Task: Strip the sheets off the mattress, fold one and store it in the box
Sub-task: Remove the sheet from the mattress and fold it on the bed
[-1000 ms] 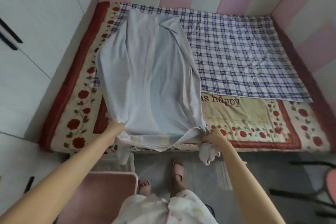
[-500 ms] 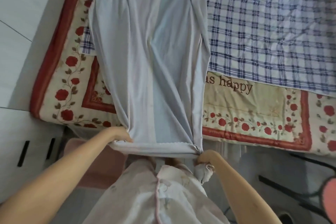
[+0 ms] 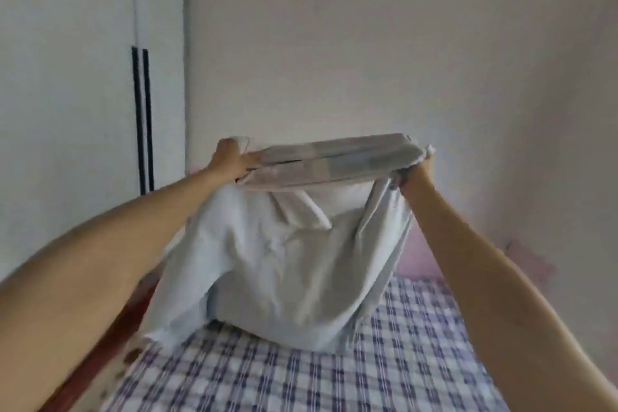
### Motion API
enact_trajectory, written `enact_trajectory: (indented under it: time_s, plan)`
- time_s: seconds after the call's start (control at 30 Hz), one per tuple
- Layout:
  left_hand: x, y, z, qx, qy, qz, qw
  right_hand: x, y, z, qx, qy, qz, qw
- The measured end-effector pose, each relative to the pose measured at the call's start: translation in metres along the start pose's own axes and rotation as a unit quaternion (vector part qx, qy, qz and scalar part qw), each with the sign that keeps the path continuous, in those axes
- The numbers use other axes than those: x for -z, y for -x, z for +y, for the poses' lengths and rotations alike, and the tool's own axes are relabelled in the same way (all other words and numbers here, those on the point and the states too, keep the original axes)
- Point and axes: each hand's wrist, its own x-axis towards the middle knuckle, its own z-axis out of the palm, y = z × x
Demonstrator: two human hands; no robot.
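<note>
Hands are both raised to about the same height, and between them the grey sheet [image 3: 284, 261] is stretched in a folded band. My left hand [image 3: 230, 157] grips one gathered end of that band, fingers curled round the cloth. My right hand [image 3: 413, 170] grips the other end the same way, with a small tuft of fabric poking out past the knuckles. The rest of the grey sheet hangs from the band in loose, rumpled folds — its lowest part rests on the checked sheet [image 3: 301, 378], toward that sheet's far left side. The checked sheet, blue and white, lies spread flat on the mattress [image 3: 97, 348], whose red edge shows just left of it. Beyond the checked sheet's far right corner a pink pad [image 3: 423, 256] sits against the pale wall [image 3: 368, 43]. Left of the checked sheet and further back stands a white wardrobe [image 3: 67, 77] with two thin black handles [image 3: 142, 117] — upright, side by side. Blur hides finer detail of the fingers.
</note>
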Motion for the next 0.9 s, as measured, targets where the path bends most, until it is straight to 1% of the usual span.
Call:
enact_trajectory:
  time_s: [0.03,0.07,0.1,0.13,0.17,0.23,0.3,0.37,0.43,0.5,0.57,0.63,0.7,0.8,0.9]
  plan:
    - [0.026,-0.024,0.048,-0.049,0.012,0.024,0.998,-0.022,-0.006,-0.045,0.028,-0.088,-0.039,0.995]
    - [0.040,-0.035,0.079,-0.074,0.011,0.047,0.996,-0.042,-0.001,-0.082,0.072,-0.100,-0.021,0.992]
    - [0.059,-0.053,0.118,-0.123,0.034,0.073,0.989,-0.060,0.011,-0.128,0.115,-0.121,-0.011,0.986]
    - [0.073,-0.060,0.140,-0.153,0.033,0.086,0.984,-0.066,0.021,-0.155,0.163,-0.112,0.008,0.980]
    - [0.081,-0.067,0.150,-0.183,0.026,0.085,0.979,-0.068,0.035,-0.172,0.221,-0.069,0.008,0.973]
    - [0.094,-0.079,0.160,-0.206,-0.001,0.082,0.975,-0.065,0.053,-0.191,0.314,-0.012,0.016,0.949]
    - [0.099,-0.076,0.164,-0.216,-0.032,0.085,0.972,-0.054,0.063,-0.196,0.348,0.046,-0.007,0.936]
    - [0.096,-0.065,0.159,-0.235,-0.038,0.065,0.969,-0.034,0.072,-0.187,0.388,0.087,-0.003,0.918]
    - [0.088,-0.051,0.148,-0.250,-0.054,0.035,0.966,-0.013,0.084,-0.170,0.388,0.109,0.004,0.915]
    - [0.078,-0.037,0.132,-0.257,-0.075,-0.005,0.963,0.005,0.103,-0.145,0.371,0.104,0.007,0.923]
    - [0.065,-0.018,0.109,-0.235,-0.093,-0.050,0.966,0.023,0.119,-0.116,0.353,0.093,0.013,0.931]
    - [0.053,0.004,0.082,-0.185,-0.092,-0.097,0.974,0.046,0.135,-0.084,0.337,0.110,0.014,0.935]
    - [0.042,0.032,0.055,-0.162,-0.079,-0.116,0.977,0.076,0.146,-0.050,0.292,0.150,0.015,0.945]
    - [0.023,0.082,0.000,-0.088,-0.062,-0.135,0.985,0.122,0.168,0.008,0.211,0.217,0.021,0.953]
    - [0.000,0.131,-0.059,-0.030,-0.065,-0.151,0.986,0.162,0.201,0.061,0.121,0.238,0.049,0.962]
